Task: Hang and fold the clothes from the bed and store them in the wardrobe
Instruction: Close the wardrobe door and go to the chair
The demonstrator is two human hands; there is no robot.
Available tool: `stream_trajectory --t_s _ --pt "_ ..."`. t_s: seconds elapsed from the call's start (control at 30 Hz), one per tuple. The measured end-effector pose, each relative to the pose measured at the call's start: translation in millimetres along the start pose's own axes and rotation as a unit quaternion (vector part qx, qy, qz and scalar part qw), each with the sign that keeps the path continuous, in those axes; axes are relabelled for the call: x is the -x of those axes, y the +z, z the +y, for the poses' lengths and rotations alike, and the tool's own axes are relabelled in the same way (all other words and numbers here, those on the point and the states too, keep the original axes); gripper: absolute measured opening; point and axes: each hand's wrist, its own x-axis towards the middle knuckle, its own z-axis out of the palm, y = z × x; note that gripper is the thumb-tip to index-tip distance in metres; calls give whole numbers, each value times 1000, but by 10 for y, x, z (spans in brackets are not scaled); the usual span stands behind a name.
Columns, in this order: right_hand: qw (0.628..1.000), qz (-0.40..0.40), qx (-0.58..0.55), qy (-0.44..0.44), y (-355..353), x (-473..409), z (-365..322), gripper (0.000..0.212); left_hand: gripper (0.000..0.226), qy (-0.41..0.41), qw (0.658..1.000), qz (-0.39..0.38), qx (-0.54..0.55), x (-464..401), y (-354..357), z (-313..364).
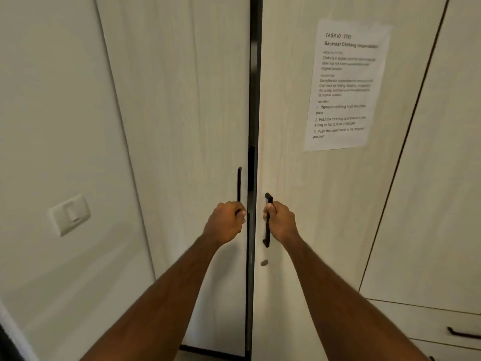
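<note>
Hands: left hand (226, 222) and right hand (281, 222) each grip a handle (267, 230); uneven pulling risks doors (312, 191) swinging into the forearms.

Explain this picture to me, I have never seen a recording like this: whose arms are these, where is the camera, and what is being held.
There is no machine here. A person wears one wide-angle camera on the head, looking forward and down, so the two bare arms reaching in from the bottom are that person's own.

They stand in front of a pale wardrobe with two tall doors. The left hand grips the left handle, and the right hand grips the right handle. Both handles are dark upright bars. A dark gap runs between the doors; what is inside cannot be seen.

A printed sheet is stuck on the right door. A small round lock sits below the right handle. A light switch is on the wall at left, and a drawer handle shows at lower right. No clothes are in view.
</note>
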Motion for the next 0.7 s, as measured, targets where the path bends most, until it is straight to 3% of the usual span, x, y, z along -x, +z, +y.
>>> stream_trajectory --t_s 0.47,0.7 --pt "998 16 44 -30 585 -1164 150 44 17 -36 999 12 -30 -1253 257 -580" --pt "999 -33 -4 -42 614 -1857 270 44 21 -66 994 55 -63 -1780 424 -812"
